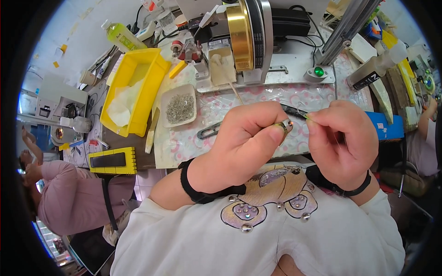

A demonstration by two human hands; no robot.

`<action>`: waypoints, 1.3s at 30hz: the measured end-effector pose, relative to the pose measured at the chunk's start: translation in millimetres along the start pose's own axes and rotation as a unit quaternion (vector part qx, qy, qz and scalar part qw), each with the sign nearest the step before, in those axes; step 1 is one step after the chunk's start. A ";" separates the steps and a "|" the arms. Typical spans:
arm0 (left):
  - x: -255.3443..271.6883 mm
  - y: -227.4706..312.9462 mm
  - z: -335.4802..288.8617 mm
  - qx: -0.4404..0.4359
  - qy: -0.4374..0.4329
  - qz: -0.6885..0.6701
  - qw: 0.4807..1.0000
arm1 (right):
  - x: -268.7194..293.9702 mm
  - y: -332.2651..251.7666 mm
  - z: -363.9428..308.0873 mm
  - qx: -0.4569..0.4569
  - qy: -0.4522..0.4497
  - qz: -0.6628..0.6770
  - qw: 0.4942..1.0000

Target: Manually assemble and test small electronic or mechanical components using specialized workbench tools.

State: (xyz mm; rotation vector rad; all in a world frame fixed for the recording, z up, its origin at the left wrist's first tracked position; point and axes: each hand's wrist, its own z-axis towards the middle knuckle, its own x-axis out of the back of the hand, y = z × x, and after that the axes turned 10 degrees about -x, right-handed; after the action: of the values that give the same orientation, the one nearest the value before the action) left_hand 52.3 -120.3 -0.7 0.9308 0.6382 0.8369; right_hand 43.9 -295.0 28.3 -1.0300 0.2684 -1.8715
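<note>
Silver at its end, a small tool (287,124) sits curled in the left hand (246,145), near the green-tipped wire (306,116) my right hand (345,138) pinches, so I'd guess we're partway, with many bits (179,108) left in the white tray (164,105).

Print mostly too small to read
Large white lettering stands on the black label (366,80) of a clear bottle (378,64); a green bottle (122,37) has printed characters, a blue box (390,131) a white sticker (380,125).
</note>
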 end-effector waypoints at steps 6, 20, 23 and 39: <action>-3.7 2.9 2.9 0.036 0.016 -0.031 0.999 | -1.9 1.5 -0.6 -0.015 -0.003 -0.004 1.000; -1.0 3.8 3.1 0.043 0.022 0.001 0.999 | -4.8 2.7 0.6 -0.002 -0.006 0.003 1.000; -1.3 8.1 1.3 0.088 0.023 0.032 0.995 | -4.1 2.0 0.1 -0.004 -0.001 0.001 1.000; 1.7 14.5 10.3 -0.135 0.040 0.271 0.952 | 8.4 6.1 -4.7 -0.016 -0.038 -0.008 0.999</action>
State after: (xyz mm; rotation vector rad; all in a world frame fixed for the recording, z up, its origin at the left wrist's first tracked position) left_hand 56.4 -118.4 16.6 0.8313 0.3214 1.4204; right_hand 42.6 -306.2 26.5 -1.1254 0.2473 -1.8428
